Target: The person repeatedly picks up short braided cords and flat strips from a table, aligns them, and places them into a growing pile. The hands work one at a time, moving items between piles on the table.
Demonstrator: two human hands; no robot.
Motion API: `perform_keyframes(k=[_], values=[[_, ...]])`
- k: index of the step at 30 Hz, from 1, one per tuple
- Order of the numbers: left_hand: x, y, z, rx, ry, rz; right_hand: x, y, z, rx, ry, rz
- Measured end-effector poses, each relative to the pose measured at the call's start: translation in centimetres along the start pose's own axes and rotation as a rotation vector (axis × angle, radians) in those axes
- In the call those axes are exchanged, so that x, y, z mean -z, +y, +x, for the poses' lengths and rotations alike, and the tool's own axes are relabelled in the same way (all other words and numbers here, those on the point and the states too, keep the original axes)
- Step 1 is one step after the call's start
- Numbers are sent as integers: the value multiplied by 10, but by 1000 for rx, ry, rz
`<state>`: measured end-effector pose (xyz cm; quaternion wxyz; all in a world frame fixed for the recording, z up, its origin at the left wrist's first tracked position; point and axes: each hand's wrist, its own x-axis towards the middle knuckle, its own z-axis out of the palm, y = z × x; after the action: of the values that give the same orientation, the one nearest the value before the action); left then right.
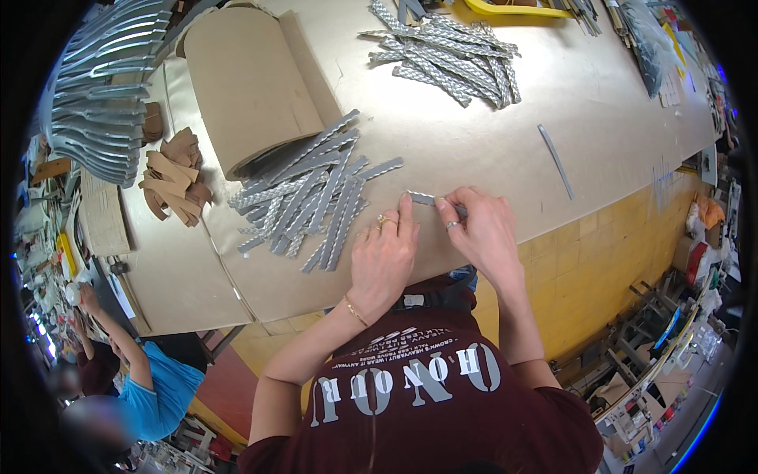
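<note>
A short grey strip with a silver braided edge (422,198) lies on the table between my hands. Its right end is pinched between the thumb and fingers of my right hand (483,227). At the left end, the index fingertip of my left hand (385,251) presses on it, the other fingers curled on the tabletop. Just left of that hand is a loose heap of similar grey and braided strips (312,197). Farther back sits a pile of silver braided strips (450,59). One thin grey strip (556,161) lies alone to the right.
A large curved brown sheet (251,83) stands at the back left, near brown cut pieces (175,178) and a stack of grey curved straps (103,95). A yellow tray edge (517,8) shows at the back. A person in a blue shirt (170,391) is at lower left.
</note>
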<state>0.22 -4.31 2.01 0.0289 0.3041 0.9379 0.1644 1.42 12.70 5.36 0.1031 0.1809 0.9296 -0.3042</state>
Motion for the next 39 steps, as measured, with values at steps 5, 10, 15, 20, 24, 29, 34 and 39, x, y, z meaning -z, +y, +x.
perform_keyframes(k=[5, 10, 15, 20, 24, 29, 34, 39], values=[[5, 5, 2, 47, -54, -35, -2, 0, 0, -5, 17, -23], [5, 13, 1, -16, 21, -78, -5, 0, -1, -7, 33, -77], [-10, 16, 0, -87, -102, -239, -5, 2, -8, -22, 129, -104], [-15, 15, -5, -73, -111, -286, 13, 21, -17, -206, 3, 102], [-15, 16, -4, -82, -127, -236, 16, 25, -18, -153, 14, 142], [-14, 17, -3, -85, -140, -182, 19, 22, -14, -205, -40, 126], [-14, 18, -2, -85, -150, -143, 17, 22, -14, -206, -22, 132], [-16, 24, -1, -116, -153, -16, 12, 23, -13, -165, 34, 141]])
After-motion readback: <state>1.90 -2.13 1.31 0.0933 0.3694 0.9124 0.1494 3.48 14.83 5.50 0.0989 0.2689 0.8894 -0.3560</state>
